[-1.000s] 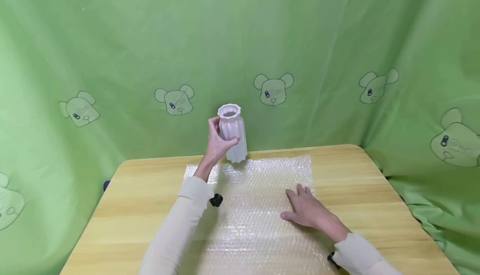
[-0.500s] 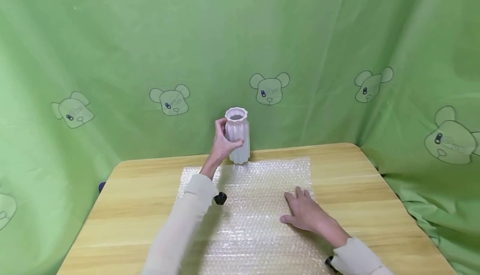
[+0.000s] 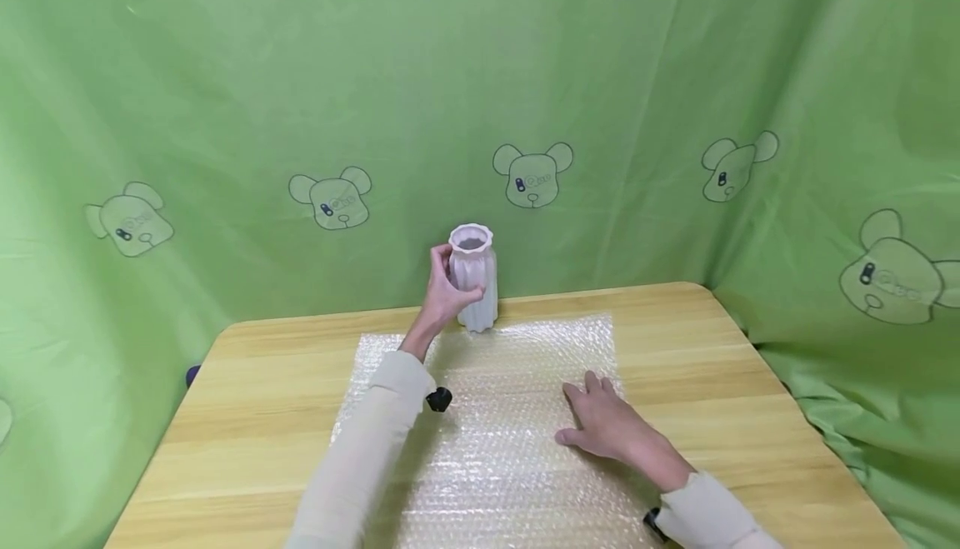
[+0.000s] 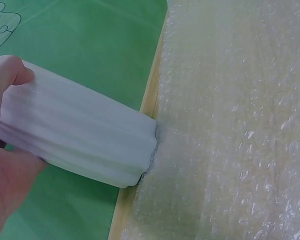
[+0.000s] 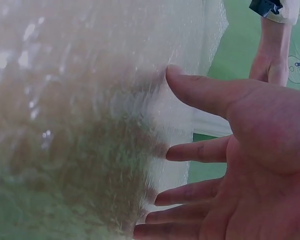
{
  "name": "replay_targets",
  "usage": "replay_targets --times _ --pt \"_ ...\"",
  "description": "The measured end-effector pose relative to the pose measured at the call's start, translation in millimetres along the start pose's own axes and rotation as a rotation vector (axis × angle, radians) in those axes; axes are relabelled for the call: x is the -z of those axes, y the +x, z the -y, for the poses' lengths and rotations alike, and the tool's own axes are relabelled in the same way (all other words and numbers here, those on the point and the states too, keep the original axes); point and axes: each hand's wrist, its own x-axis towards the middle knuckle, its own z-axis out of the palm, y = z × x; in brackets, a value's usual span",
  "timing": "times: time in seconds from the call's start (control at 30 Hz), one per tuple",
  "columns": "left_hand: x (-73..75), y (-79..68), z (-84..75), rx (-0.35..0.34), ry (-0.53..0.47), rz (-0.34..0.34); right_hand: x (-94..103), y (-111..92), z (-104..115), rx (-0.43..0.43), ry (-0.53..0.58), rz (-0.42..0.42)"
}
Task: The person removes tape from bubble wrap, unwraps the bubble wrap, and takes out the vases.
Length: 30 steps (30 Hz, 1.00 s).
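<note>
A white fluted vase (image 3: 476, 282) with a scalloped rim stands upright at the far edge of the table. My left hand (image 3: 444, 291) grips it from the left, thumb across the front and fingers round its far side. In the left wrist view the base of the vase (image 4: 100, 132) meets the edge of a clear bubble wrap sheet (image 4: 230, 120). My right hand (image 3: 607, 422) has its fingers spread, with the fingertips resting on the right part of the bubble wrap (image 3: 510, 416). The right wrist view shows straight fingers (image 5: 197, 150) against the film.
The bubble wrap lies flat over the middle of a light wooden table (image 3: 255, 416). Right behind the vase hangs a green curtain (image 3: 420, 74) printed with bear heads, which also closes off both sides. A small dark purple object (image 3: 192, 374) shows past the table's left edge.
The vase, gripped in my left hand, has come down slightly and straightened from a slight tilt at the far edge. My right hand stays on the bubble wrap. The head view has shifted a little.
</note>
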Motion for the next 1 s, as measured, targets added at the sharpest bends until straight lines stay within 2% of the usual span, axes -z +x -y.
replay_targets --times 0.2,0.7,0.87,1.0 --pt "0.6 -2.1 0.7 -0.013 0.006 0.011 0.7 -3 -1 0.014 0.007 0.006" --pt "4.6 2.1 -6.0 0.043 0.0 0.028 6.3 -6 0 0.05 -0.014 0.001" --pt "11.7 -2.3 -8.7 0.072 0.017 0.084 6.1 -6 -1 0.042 -0.02 0.032" --pt "24.3 -6.4 -14.4 0.058 0.116 0.15 7.8 -6 -9 0.054 -0.032 0.015"
